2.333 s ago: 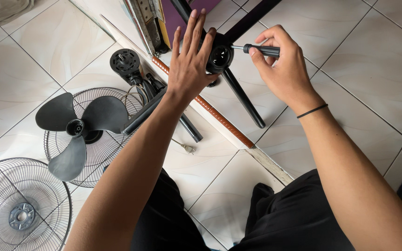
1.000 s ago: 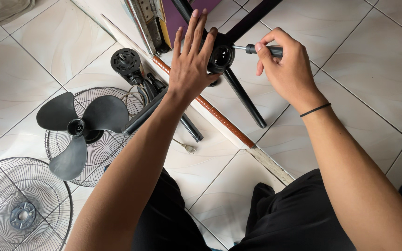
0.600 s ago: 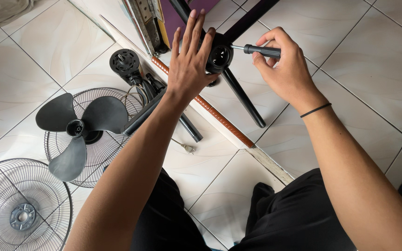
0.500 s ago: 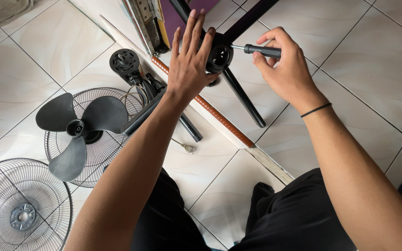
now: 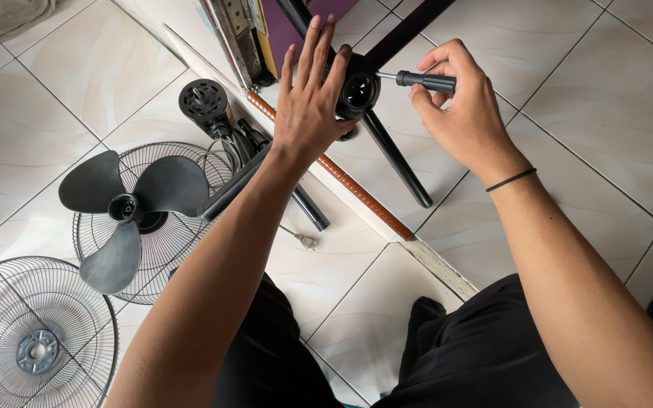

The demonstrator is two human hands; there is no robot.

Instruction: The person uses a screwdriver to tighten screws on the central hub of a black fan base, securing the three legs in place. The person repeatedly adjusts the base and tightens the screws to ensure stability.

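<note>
My left hand [image 5: 307, 102] lies flat with fingers spread against the black hub [image 5: 360, 92] of a fan stand base, steadying it. Black legs [image 5: 396, 156] radiate from that hub across the tiled floor. My right hand [image 5: 462, 106] grips the black handle of a screwdriver [image 5: 425, 80], whose metal shaft points left into the side of the hub. A thin black band circles my right wrist.
A black three-blade fan propeller [image 5: 126, 208] rests on a wire guard [image 5: 190, 249] at left. A second wire guard [image 5: 35, 344] lies at bottom left. A black motor housing [image 5: 203, 100], a black pole [image 5: 307, 211] and a copper-coloured tube [image 5: 360, 200] lie nearby. My knees fill the bottom.
The screwdriver handle has shifted slightly in my right fingers, as in turning. My left hand stays flat on the hub. Nothing else moved.
</note>
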